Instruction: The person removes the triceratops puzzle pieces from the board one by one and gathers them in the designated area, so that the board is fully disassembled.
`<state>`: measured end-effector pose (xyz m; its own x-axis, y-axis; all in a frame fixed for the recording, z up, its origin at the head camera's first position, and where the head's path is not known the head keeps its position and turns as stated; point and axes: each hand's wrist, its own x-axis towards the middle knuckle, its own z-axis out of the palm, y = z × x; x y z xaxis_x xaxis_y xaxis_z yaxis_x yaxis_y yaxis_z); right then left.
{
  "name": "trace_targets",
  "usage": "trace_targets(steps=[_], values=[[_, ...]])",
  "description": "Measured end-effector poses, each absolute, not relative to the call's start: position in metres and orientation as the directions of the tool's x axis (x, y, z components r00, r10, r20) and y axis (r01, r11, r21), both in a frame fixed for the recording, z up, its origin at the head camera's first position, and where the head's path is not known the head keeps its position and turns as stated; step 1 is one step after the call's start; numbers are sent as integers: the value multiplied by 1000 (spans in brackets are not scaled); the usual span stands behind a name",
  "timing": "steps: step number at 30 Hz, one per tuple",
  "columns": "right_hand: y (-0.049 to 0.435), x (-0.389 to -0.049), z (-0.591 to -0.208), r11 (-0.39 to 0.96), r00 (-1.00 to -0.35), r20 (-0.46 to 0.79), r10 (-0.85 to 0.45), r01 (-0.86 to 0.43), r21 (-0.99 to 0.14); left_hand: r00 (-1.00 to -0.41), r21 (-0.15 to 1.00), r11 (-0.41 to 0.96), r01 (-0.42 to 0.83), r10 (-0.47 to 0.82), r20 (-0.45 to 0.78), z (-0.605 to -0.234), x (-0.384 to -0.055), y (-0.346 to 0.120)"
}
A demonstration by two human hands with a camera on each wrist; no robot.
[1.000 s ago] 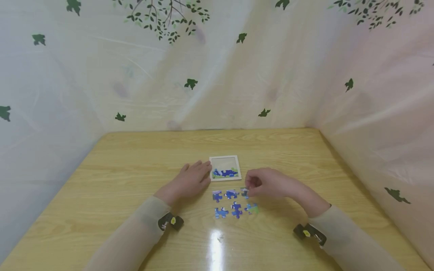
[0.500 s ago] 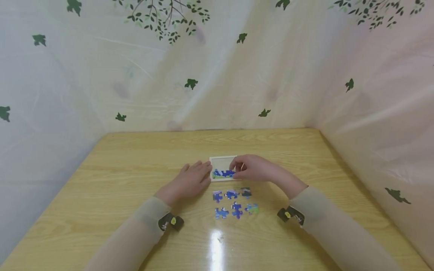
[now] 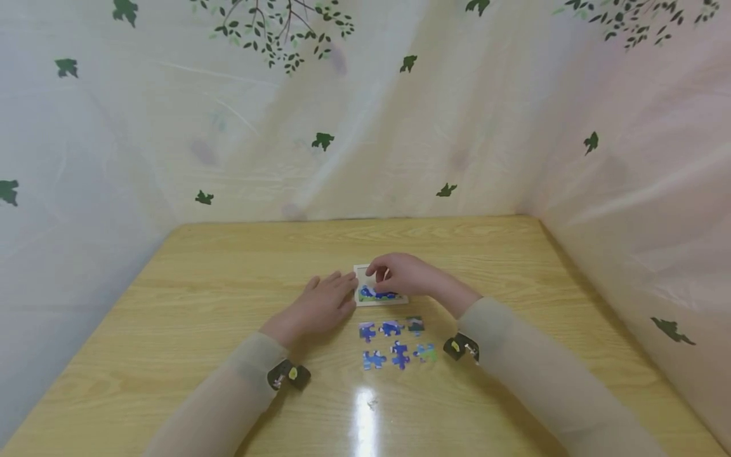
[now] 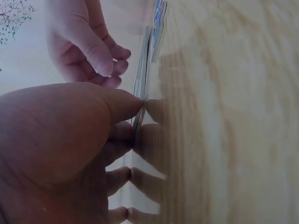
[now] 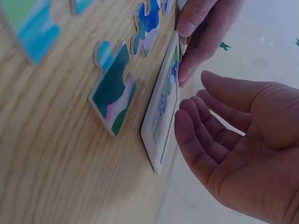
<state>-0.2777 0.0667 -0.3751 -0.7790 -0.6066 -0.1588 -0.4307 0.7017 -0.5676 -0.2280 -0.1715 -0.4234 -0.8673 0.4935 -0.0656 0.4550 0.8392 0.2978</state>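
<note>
A shallow white-rimmed puzzle tray lies on the table, with joined blue and green pieces along its near side. My left hand rests at the tray's left edge, fingers extended; in the left wrist view its thumb touches that edge. Above the tray hovers my right hand, partly covering it. The right wrist view shows these fingers loosely curled, apart from the thumb, holding nothing. Nearer me lie loose jigsaw pieces in two rows, including a dark-green-and-pink piece and a blue-and-green piece.
The wooden table meets a pale leaf-print curtain at the back and sides. Other loose pieces include a purple-blue one and a light-blue one. A bright reflection shows on the near tabletop.
My right hand has left the top-right loose piece, moved over the tray's lower right, then shifted farther left and away from me. My left hand stays in place.
</note>
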Motion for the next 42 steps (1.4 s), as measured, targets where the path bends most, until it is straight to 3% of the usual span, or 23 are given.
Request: trace_targets(steps=[15, 42], values=[[51, -282, -384, 746, -782, -202, -589, -431, -507, -866, 288, 841, 458, 495, -68, -421, -227, -169], [48, -278, -388, 753, -794, -214, -570, -400, -523, -864, 303, 837, 456, 498, -75, -421, -224, -172]])
